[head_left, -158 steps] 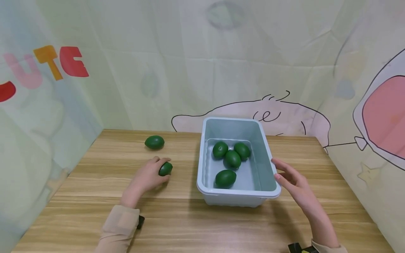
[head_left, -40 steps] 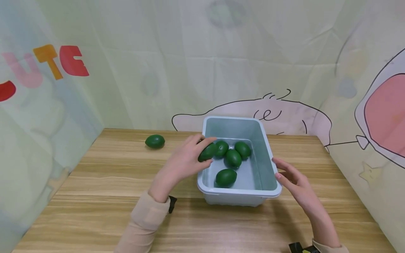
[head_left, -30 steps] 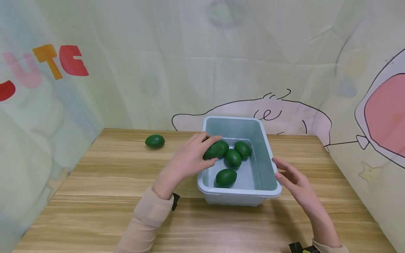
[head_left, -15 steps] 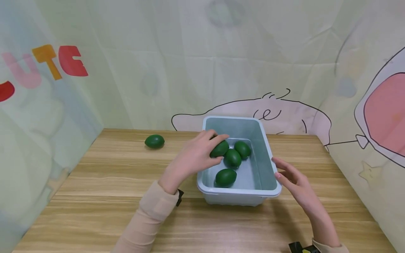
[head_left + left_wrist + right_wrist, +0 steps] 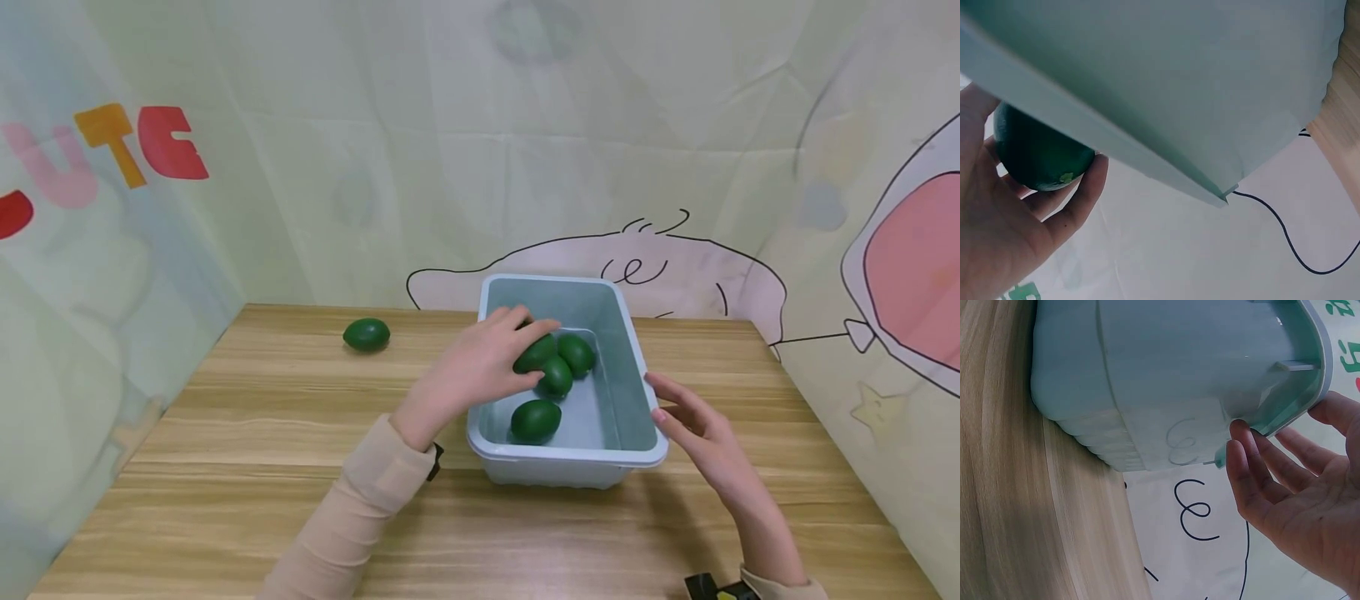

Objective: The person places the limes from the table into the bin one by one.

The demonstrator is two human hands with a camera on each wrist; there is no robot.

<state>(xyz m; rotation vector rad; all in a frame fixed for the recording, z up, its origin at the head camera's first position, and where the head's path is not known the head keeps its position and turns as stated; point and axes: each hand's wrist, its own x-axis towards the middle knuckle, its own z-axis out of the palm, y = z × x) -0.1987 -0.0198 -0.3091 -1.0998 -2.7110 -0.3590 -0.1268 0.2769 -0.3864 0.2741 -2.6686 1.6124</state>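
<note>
In the head view my left hand [image 5: 480,358] reaches over the left rim of a light blue plastic bin [image 5: 570,457]. It grips a dark green avocado [image 5: 534,355] between thumb and fingers. The left wrist view shows this avocado [image 5: 1041,153] in the curled fingers, partly covered by the bin's rim. Inside the bin lie other avocados, one at the near end [image 5: 536,421], with another hidden behind my left hand. My right hand [image 5: 701,429] holds the bin's right rim, thumb on the edge and fingers under it in the right wrist view.
One more avocado [image 5: 367,335] lies on the wooden table [image 5: 225,433], left of the bin near the back edge. A printed curtain [image 5: 360,167] hangs behind and along both sides of the table.
My left hand has picked an avocado off the table and carried it right, over the rim into the bin's space, still moving right lately. My right hand stays on the rim.
</note>
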